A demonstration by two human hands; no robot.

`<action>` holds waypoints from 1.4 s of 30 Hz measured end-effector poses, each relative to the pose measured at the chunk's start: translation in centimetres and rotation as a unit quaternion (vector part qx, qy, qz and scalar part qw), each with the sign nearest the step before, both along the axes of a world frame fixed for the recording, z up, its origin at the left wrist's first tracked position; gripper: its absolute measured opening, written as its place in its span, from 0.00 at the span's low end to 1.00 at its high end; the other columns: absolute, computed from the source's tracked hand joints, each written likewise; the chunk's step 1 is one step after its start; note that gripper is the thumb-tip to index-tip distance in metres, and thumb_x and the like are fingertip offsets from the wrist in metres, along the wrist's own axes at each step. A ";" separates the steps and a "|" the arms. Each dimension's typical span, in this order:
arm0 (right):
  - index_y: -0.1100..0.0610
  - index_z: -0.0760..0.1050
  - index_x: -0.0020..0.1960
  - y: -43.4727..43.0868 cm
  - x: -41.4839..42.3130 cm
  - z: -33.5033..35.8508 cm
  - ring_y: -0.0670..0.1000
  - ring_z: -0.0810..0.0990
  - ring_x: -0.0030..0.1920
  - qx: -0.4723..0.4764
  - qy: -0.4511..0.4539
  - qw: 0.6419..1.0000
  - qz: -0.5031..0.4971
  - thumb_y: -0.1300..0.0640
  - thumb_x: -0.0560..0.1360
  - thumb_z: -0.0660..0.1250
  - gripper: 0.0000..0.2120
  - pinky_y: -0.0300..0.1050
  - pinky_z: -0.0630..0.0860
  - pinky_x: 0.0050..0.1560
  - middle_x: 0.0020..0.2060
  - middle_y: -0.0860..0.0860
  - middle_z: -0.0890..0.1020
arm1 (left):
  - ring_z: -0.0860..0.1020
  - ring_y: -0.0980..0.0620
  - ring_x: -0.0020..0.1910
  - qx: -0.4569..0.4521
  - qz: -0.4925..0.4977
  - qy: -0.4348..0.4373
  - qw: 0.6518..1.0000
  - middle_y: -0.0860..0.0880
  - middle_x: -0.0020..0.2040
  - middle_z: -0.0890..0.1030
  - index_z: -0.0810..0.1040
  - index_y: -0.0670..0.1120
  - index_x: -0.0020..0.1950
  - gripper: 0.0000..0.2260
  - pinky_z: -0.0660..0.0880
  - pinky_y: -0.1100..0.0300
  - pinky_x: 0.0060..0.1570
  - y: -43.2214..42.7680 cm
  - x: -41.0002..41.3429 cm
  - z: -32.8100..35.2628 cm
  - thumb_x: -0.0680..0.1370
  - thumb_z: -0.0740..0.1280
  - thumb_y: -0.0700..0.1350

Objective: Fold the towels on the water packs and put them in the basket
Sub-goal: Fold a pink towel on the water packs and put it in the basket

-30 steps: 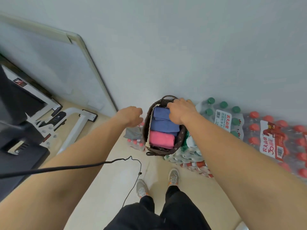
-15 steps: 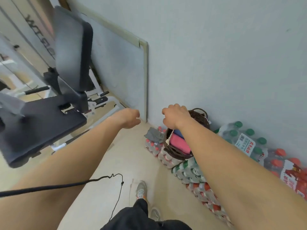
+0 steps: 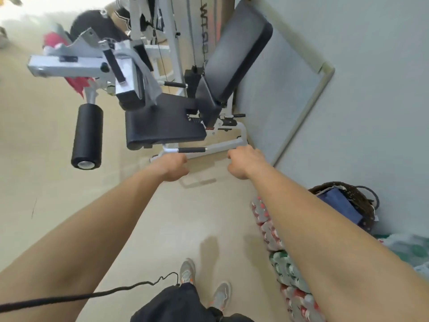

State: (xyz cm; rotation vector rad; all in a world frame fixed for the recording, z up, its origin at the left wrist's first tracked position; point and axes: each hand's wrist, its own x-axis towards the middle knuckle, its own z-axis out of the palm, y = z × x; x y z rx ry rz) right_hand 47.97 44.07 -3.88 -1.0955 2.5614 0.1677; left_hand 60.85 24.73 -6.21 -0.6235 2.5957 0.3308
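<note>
Your left hand [image 3: 172, 166] and your right hand [image 3: 244, 161] are both out in front of you, with fingers curled in, and they hold nothing. The basket [image 3: 365, 202] sits by the wall next to the water packs [image 3: 262, 215], behind your right arm. A blue towel [image 3: 339, 203] is inside it.

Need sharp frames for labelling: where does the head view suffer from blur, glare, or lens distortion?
In the head view, motion blur smears the water packs at lower right and the bench frame at upper left; the head view's top-left floor is washed out by glare; its wide lens bows the wall board and swells the forearms; the left hand and right hand look crisp.
</note>
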 end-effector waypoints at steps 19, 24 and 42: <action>0.52 0.74 0.64 -29.0 20.3 2.6 0.59 0.71 0.61 -0.001 -0.009 0.963 0.270 0.57 0.76 0.57 0.18 0.54 0.68 0.58 0.60 0.55 0.76 | 0.73 0.46 0.65 0.011 0.302 0.032 0.953 0.48 0.68 0.73 0.66 0.49 0.73 0.23 0.72 0.49 0.62 -18.9 27.0 1.7 0.79 0.61 0.54; 0.51 0.70 0.69 -38.1 27.5 3.1 0.58 0.75 0.57 -0.013 -0.007 0.945 0.326 0.55 0.76 0.57 0.21 0.52 0.70 0.51 0.60 0.53 0.78 | 0.72 0.47 0.65 0.011 0.343 0.042 0.938 0.48 0.69 0.72 0.65 0.49 0.74 0.24 0.72 0.50 0.62 -26.1 34.3 1.8 0.79 0.61 0.54; 0.54 0.67 0.69 -65.8 39.2 1.7 0.59 0.70 0.63 -0.031 0.006 0.930 0.367 0.55 0.76 0.57 0.21 0.53 0.64 0.51 0.62 0.55 0.75 | 0.72 0.47 0.67 0.016 0.408 0.096 0.908 0.48 0.70 0.72 0.66 0.47 0.74 0.24 0.71 0.50 0.63 -50.8 47.5 2.8 0.79 0.62 0.52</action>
